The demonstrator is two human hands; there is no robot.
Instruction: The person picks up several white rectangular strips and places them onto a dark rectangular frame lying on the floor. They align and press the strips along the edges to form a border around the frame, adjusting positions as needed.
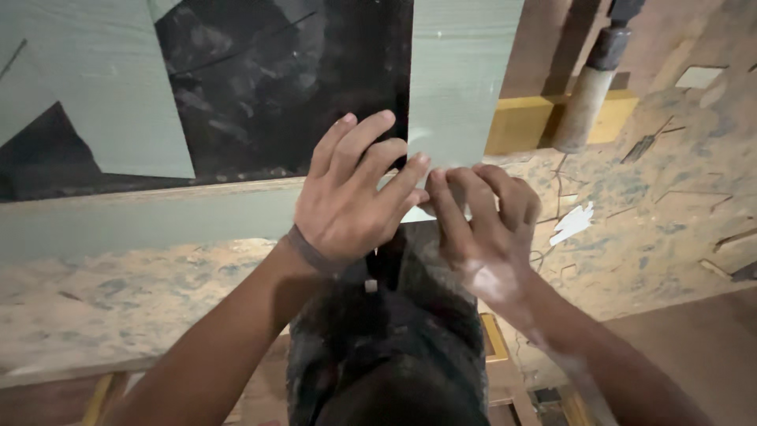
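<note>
Both hands meeting, left hand (347, 197) and right hand (481, 217) fingers bent, pinching grey strip (453, 87) edge, mallet (587, 95) beyond right fingers, on desk (654, 213)

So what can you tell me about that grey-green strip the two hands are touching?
The grey-green strip looks like thin laminate sheet with a fine, streaky grain. It runs from the top edge of the picture down to the hands, lying flat over a dark board. The left hand and right hand press their fingertips on its lower end, hiding that corner.
</note>
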